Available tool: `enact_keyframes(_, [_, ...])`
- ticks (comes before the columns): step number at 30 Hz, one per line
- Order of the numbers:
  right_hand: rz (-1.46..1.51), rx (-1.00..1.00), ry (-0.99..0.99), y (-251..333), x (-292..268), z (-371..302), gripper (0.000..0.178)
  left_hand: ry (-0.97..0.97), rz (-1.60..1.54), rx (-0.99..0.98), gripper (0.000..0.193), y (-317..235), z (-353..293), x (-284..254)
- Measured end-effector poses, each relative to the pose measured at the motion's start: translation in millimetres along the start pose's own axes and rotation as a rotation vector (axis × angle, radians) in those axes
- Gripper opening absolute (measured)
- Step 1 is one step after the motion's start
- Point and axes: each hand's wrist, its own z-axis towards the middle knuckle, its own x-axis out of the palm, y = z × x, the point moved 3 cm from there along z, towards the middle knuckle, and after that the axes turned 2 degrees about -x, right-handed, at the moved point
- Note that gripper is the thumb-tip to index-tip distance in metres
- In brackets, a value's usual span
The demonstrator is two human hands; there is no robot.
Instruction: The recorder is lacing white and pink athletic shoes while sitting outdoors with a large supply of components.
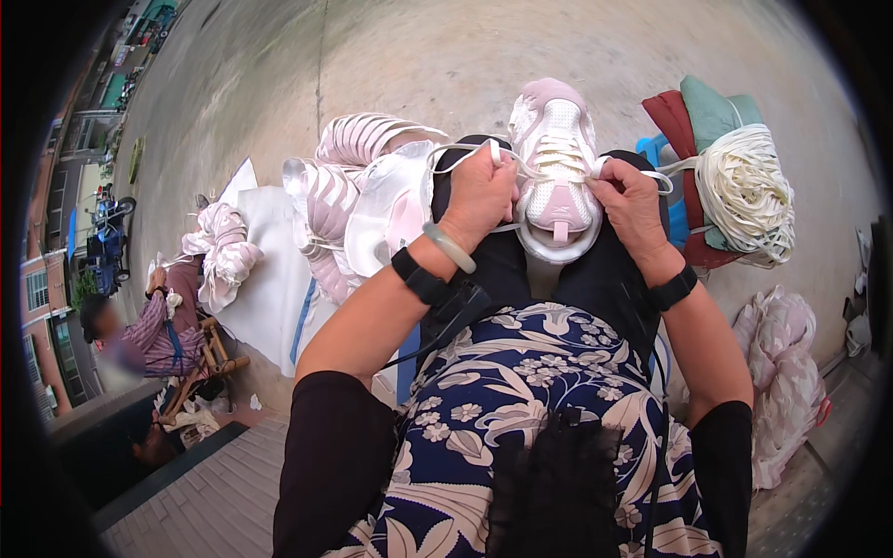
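A white and pale pink sneaker (553,121) rests upright between my knees, toe pointing away and tongue toward me. Cream shoelace (564,164) crosses its front in several rows. On the shoe's left side my left hand (482,191) is closed on one lace end, which loops up over the fingers. My right hand (633,200) pinches the other lace end at the right edge of the eyelets, with its tail trailing out to the right. Both hands are close to the shoe, and the lace spans between them.
Stacked pink and white shoe uppers (321,200) lie to the left, with another tied bundle (223,246) beyond. At right, a thick hank of cream laces (747,191) sits on red and green cloth (714,112). A wrapped bundle (781,381) is lower right. Another person (163,325) sits far left.
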Motion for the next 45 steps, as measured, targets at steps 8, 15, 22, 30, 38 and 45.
enact_keyframes(8, [0.114,0.120,-0.020,-2,1,-4,0.017,-0.070,0.185,0.157,0.010,18,16,-1])
enact_keyframes(15, [0.143,0.123,-0.063,-2,-5,-7,0.015,-0.116,0.257,0.240,0.008,16,15,2])
enact_keyframes(22, [-0.301,-0.487,0.008,60,6,-12,0.007,-0.114,0.384,0.283,0.013,9,12,1])
enact_keyframes(30, [-0.598,-0.493,0.068,61,41,-3,0.004,-0.093,0.559,0.399,0.017,-2,15,7])
enact_keyframes(38, [-0.654,-0.390,0.018,56,51,-4,0.005,0.054,0.125,-0.077,0.016,6,13,-2])
enact_keyframes(45, [-0.590,-0.366,-0.047,49,53,-5,0.005,-0.106,0.531,0.323,0.019,5,16,6])
